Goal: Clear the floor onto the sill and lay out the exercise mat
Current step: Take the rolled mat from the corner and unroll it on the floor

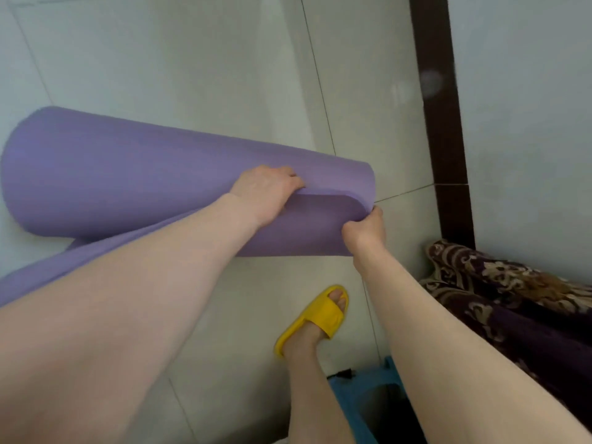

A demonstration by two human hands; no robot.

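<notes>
Mat: a purple foam exercise mat (134, 174), loosely rolled into a thick tube, is lain across the pale glossy floor (192, 65) tiles.
Left hand (266, 193): fingers are curled over the roll's loose edge.
Right hand (365, 230): the rounded corner is pinched.

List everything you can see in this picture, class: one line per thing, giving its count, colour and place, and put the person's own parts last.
Exercise mat: one, purple, partly rolled, on the floor at left centre, a loose flap trailing to the lower left.
Floor tiles: several, pale grey-white, across most of the view.
Dark strip: one, dark brown, running down the right side beside the tiles.
Patterned fabric: one, dark purple with beige scrolls, bunched at right.
Blue object: one, blue, bottom edge; too cropped to name.
Slipper: one, yellow, on a foot, lower centre.
Left hand: one, grip on the mat's edge.
Right hand: one, grip pinching the mat's end corner.
</notes>
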